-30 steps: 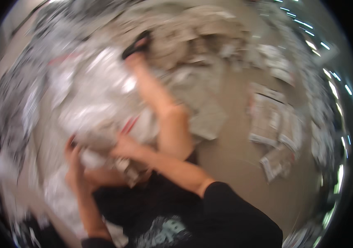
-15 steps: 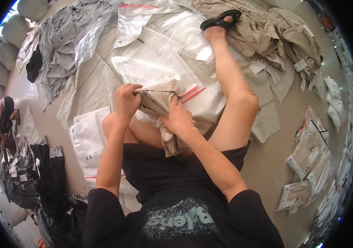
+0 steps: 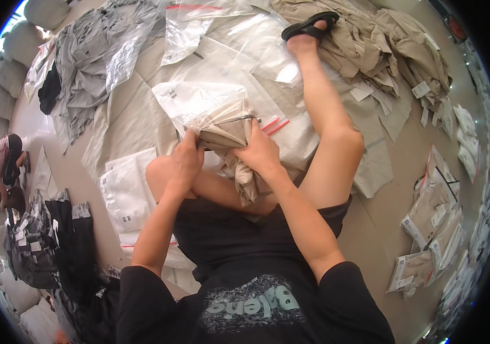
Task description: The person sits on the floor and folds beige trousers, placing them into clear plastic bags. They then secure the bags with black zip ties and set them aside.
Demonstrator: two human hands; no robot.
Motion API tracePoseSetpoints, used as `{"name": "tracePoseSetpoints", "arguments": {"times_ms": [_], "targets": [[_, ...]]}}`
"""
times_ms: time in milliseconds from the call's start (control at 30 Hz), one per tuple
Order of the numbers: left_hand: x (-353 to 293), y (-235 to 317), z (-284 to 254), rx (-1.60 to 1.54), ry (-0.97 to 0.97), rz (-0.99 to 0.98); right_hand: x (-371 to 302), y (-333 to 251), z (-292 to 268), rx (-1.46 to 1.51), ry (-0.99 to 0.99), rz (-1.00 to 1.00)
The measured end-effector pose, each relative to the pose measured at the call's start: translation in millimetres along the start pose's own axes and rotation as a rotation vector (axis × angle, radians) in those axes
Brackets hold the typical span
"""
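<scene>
Your left hand is closed on the left edge of a crumpled beige cloth garment; your right hand grips its right side, so the two hands stand apart with the garment between them; it is held up in front of your lap, its upper edge spread and a loose fold hanging toward your legs; a flat translucent white plastic bag lies just beyond it; a stack of white plastic bags lies beside your left knee; ahead to the left spreads a heap of rumpled grey cloth; ahead to the right, near your black open-toed sandal, is a heap of beige garments; clear-bagged beige garments lie on the floor to your right.
</scene>
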State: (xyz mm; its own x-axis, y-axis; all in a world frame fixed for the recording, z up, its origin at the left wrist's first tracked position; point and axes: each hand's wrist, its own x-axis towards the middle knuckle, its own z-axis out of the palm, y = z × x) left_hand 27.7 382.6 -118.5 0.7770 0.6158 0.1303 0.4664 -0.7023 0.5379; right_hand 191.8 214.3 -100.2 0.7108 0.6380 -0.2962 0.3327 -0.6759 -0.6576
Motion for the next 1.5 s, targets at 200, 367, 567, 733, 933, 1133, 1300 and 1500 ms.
{"name": "tracePoseSetpoints", "arguments": {"times_ms": [200, 367, 567, 733, 933, 1133, 1300, 1500], "targets": [[6.5, 11.0, -7.5, -0.061, -0.073, -0.126, -6.2, 17.5, 13.7, 0.007, -0.121, -0.051], [13.2, 9.8, -3.2, -0.032, -0.072, -0.091, 11.6, 25.6, 15.4, 0.141, -0.012, -0.067], [21.3, -8.7, 18.1, -0.002, -0.118, 0.091, -5.3, 10.9, 22.0, -0.024, 0.491, -0.594], [34.6, -11.7, 24.8, 0.096, -0.194, 0.191, -4.9, 14.2, 50.7, -0.263, 0.362, -0.715], [42.3, -7.8, 28.7, 0.106, 0.008, 0.180, -4.3, 32.3, 46.4, -0.483, 0.266, -0.754], [7.3, -11.8, 33.3, 0.198, -0.203, 0.151, -4.7, 35.2, 20.8, -0.263, 0.369, -0.603], [-6.8, -20.3, 23.2, 0.204, -0.271, 0.164, -30.6, 39.3, 15.5, -0.168, -0.012, -0.205], [-3.3, -24.6, 28.5, 0.222, -0.344, 0.070, -57.4, 20.0, 35.0, -0.420, -0.082, -0.230]]}}
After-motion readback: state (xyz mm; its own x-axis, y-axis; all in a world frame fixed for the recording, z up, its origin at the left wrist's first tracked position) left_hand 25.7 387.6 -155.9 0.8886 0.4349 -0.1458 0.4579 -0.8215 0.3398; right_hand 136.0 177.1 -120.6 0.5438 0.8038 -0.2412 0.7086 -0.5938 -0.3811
